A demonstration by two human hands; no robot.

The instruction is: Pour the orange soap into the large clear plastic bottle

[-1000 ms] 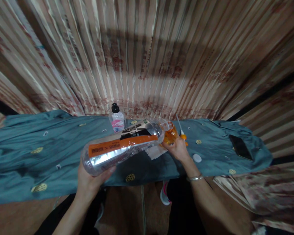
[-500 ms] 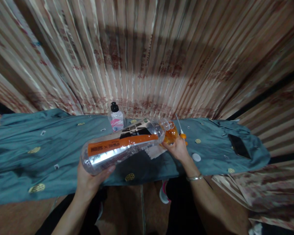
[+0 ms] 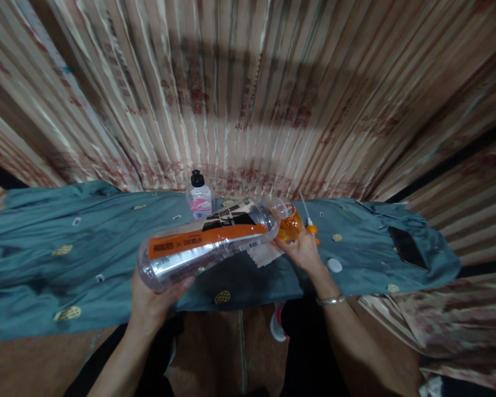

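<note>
My left hand is closed round the base of a large clear plastic bottle with an orange, silver and black label. The bottle lies tilted in the air, its neck pointing right. At that neck is the mouth of a smaller bottle of orange liquid, with my right hand wrapped round it. Whether the two rims touch, I cannot tell. Just right of that hand lies an orange pump top with a white tube. A white piece of paper sits beneath the bottles.
On the teal cloth stands a clear bottle with a black cap and pink label at the back. A white round cap and a black phone lie to the right. Behind the cloth hangs a striped curtain.
The view has shifted slightly, so the things on the cloth appear a little further right. Both hands keep their grip, and the large bottle's tilt looks nearly the same.
</note>
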